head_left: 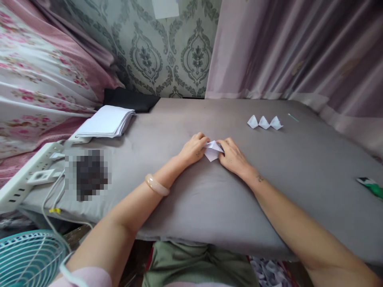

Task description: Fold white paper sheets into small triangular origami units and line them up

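Near the middle of the grey-covered table (185, 199), a folded white paper piece (212, 151) is held between both hands. My left hand (195, 148) is closed on its left side, fingertips at the upper edge. On the opposite side my right hand (232, 154) grips the right edge, with the thumb partly hidden. A pointed flap shows at the top of the paper and another corner points toward me. Farther right stand three folded white paper shapes (264, 122) in a row, apart from my hands.
A stack of white paper (106, 121) lies at the back left beside a black flat item (131, 99). A white power strip (30, 175) with cables runs along the left edge, above a teal fan (30, 259). At right are a thin stick (293, 117) and a green item (371, 186).
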A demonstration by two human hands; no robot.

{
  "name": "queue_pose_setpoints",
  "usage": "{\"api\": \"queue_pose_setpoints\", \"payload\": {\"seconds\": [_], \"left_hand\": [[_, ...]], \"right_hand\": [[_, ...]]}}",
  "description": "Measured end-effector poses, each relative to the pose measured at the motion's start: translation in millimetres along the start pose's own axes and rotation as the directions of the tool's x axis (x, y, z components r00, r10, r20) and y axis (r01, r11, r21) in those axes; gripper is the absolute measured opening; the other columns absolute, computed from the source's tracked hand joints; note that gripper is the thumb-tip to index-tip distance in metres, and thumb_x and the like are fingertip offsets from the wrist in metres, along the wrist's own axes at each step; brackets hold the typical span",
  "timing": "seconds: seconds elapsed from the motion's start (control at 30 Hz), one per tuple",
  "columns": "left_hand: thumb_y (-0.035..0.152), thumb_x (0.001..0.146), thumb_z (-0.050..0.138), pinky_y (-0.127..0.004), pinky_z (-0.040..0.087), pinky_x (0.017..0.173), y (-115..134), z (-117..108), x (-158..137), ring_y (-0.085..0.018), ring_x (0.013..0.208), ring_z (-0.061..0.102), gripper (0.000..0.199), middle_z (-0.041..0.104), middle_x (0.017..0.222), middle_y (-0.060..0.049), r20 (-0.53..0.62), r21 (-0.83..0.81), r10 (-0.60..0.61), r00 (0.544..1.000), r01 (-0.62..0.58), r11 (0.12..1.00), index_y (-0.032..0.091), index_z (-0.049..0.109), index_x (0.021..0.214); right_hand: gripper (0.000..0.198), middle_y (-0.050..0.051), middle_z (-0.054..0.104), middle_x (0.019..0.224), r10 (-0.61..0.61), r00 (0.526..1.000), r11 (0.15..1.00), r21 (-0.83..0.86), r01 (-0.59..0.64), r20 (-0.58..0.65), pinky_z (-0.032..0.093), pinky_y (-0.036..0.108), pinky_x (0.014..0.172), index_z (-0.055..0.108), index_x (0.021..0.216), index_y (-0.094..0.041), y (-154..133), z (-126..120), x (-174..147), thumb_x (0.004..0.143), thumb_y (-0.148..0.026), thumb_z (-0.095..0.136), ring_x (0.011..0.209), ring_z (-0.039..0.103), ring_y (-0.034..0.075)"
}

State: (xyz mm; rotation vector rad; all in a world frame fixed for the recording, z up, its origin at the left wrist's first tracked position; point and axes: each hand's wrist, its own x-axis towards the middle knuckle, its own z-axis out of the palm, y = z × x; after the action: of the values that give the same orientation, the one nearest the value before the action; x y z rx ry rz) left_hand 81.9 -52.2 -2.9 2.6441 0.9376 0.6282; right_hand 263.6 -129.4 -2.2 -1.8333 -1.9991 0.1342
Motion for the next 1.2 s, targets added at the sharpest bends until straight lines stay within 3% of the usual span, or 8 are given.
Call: {"api": "queue_pose_setpoints", "payload": {"seconds": [0.07, 0.13, 0.37, 0.47, 0.7, 0.87, 1.03, 1.2], "left_hand": [[0.015, 0.091, 0.041, -0.034, 0.045, 0.091, -4.8, -5.8, -1.3, -0.022, 0.106, 0.053, 0.030, 0.057, 0.113, -0.011, 0.065, 0.053, 0.140, 0.988, -0.144, 0.988, 0.017, 0.060, 0.115], [0.020, 0.096, 0.036, -0.033, 0.045, 0.091, -7.2, -10.9, -2.0, -0.021, 0.105, 0.054, 0.031, 0.058, 0.113, -0.012, 0.109, 0.075, 0.207, 0.972, -0.215, 0.974, 0.016, 0.060, 0.115], [0.016, 0.096, 0.034, -0.030, 0.045, 0.080, -6.0, -15.7, -1.2, -0.022, 0.099, 0.054, 0.034, 0.059, 0.114, -0.015, 0.254, 0.209, 0.252, 0.934, -0.308, 0.928, 0.012, 0.062, 0.115], [0.013, 0.095, 0.035, -0.030, 0.045, 0.081, -8.0, -16.5, -2.1, -0.022, 0.097, 0.055, 0.034, 0.059, 0.115, -0.014, 0.292, 0.245, 0.272, 0.917, -0.347, 0.905, 0.013, 0.060, 0.117], [0.014, 0.097, 0.033, -0.031, 0.045, 0.086, -9.3, -20.6, -6.8, -0.022, 0.101, 0.056, 0.032, 0.062, 0.113, -0.014, 0.273, 0.211, 0.271, 0.923, -0.332, 0.919, 0.012, 0.057, 0.118], [0.015, 0.098, 0.032, -0.031, 0.048, 0.086, -8.9, -23.1, -10.4, -0.022, 0.105, 0.056, 0.031, 0.062, 0.117, -0.014, 0.240, 0.189, 0.287, 0.927, -0.334, 0.923, 0.011, 0.060, 0.110], [0.014, 0.097, 0.036, -0.033, 0.051, 0.086, -11.1, -25.1, -13.4, -0.022, 0.102, 0.058, 0.030, 0.064, 0.115, -0.013, 0.246, 0.192, 0.340, 0.908, -0.389, 0.901, 0.011, 0.064, 0.107], [0.010, 0.094, 0.036, -0.032, 0.053, 0.087, -14.4, -26.9, -16.7, -0.020, 0.104, 0.060, 0.034, 0.067, 0.116, -0.010, 0.206, 0.150, 0.329, 0.922, -0.361, 0.920, 0.014, 0.065, 0.112]], "right_hand": [[0.049, 0.012, 0.055, 0.115, -0.068, 0.997, 0.998, 0.009, 0.068, 0.040, 0.048, 0.036, 0.085, 0.054, 0.127, -0.022, 3.6, -0.9, 1.9, 0.080, -0.012, 0.045, 0.104, 0.057, 0.025], [0.052, 0.011, 0.053, 0.114, -0.112, 0.991, 0.994, 0.013, 0.112, 0.076, 0.047, 0.034, 0.086, 0.052, 0.131, -0.023, 6.6, -2.7, 3.9, 0.081, -0.012, 0.044, 0.102, 0.057, 0.024], [0.051, 0.013, 0.051, 0.115, -0.137, 0.973, 0.987, -0.055, 0.150, 0.186, 0.046, 0.037, 0.086, 0.053, 0.132, -0.020, 11.9, -8.3, 5.8, 0.083, -0.016, 0.042, 0.097, 0.056, 0.024], [0.051, 0.013, 0.051, 0.116, -0.152, 0.973, 0.987, -0.021, 0.158, 0.173, 0.046, 0.038, 0.089, 0.052, 0.133, -0.018, 13.4, -8.1, 3.0, 0.083, -0.015, 0.041, 0.100, 0.056, 0.025], [0.035, 0.010, 0.056, 0.109, -0.163, 0.986, 0.972, 0.169, 0.165, -0.023, 0.049, 0.032, 0.082, 0.057, 0.114, -0.018, 19.0, -8.2, -6.8, 0.081, -0.012, 0.046, 0.089, 0.058, 0.019], [0.030, 0.012, 0.057, 0.112, -0.243, 0.970, 0.970, 0.018, 0.243, 0.011, 0.049, 0.036, 0.084, 0.064, 0.108, -0.017, 17.1, -11.8, -13.3, 0.089, -0.014, 0.041, 0.098, 0.057, 0.022], [0.043, 0.014, 0.061, 0.113, -0.267, 0.949, 0.938, -0.179, 0.295, 0.168, 0.050, 0.039, 0.081, 0.062, 0.120, -0.013, 6.6, -25.9, -20.6, 0.085, -0.006, 0.040, 0.098, 0.056, 0.025], [0.044, 0.008, 0.065, 0.122, -0.196, 0.956, 0.973, -0.079, 0.217, 0.220, 0.049, 0.037, 0.091, 0.066, 0.116, -0.016, 12.4, -39.4, -20.5, 0.083, -0.004, 0.040, 0.107, 0.058, 0.023]]}}
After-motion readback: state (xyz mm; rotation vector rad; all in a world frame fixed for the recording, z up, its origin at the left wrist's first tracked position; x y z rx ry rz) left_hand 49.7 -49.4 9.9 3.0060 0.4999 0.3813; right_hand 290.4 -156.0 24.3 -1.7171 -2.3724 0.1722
